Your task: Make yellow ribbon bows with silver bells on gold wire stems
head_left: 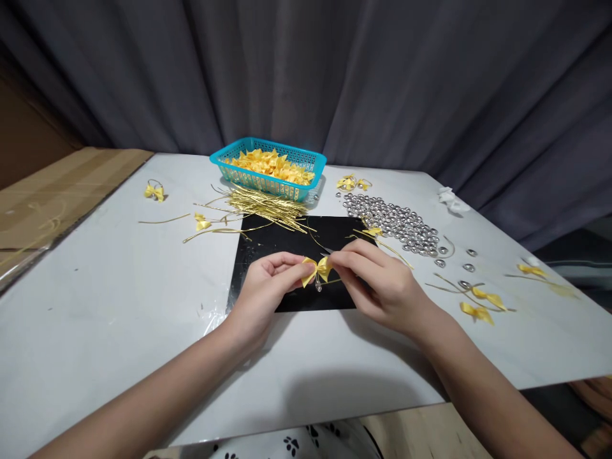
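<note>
While the white worktop (143,357) carries everything, the black mat (253,250) sits under the fiddly bit. Left hand (261,279) is pinched on a yellow ribbon bow (324,269) above the mat; right hand (385,280) is closed on what looks like a slim pointed metal tool (326,251) beside it. Silver bead (319,287) hangs underneath. Fine-adjustment stage, I'd guess: calls for steady fingers, light touch.
</note>
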Tool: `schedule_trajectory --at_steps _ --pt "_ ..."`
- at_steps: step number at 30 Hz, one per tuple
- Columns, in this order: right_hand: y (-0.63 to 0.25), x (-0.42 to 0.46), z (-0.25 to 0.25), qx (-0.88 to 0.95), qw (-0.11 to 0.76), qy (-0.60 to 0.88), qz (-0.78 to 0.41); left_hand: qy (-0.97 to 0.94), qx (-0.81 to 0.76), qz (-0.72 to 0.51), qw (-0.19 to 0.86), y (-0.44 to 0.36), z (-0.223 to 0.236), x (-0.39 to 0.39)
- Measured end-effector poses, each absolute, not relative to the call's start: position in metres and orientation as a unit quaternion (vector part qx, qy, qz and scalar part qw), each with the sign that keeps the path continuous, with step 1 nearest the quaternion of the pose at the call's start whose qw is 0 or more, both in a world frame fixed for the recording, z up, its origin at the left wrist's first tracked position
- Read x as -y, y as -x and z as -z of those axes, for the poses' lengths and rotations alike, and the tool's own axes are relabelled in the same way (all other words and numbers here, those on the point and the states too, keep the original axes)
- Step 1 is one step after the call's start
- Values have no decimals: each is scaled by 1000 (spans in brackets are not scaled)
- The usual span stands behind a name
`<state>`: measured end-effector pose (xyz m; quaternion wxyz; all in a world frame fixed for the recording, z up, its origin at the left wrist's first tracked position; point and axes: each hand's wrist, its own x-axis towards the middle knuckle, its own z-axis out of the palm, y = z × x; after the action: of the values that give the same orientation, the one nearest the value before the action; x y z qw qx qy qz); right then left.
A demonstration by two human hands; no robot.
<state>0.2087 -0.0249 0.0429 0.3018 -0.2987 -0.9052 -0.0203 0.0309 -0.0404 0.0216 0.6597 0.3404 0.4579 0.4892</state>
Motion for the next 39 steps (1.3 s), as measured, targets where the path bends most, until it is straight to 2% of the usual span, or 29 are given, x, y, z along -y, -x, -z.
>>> schedule_trajectory --at_steps 39 --pt "-205 26 -43 905 297 303 4 -328 -463 -495 657 -32 -24 41"
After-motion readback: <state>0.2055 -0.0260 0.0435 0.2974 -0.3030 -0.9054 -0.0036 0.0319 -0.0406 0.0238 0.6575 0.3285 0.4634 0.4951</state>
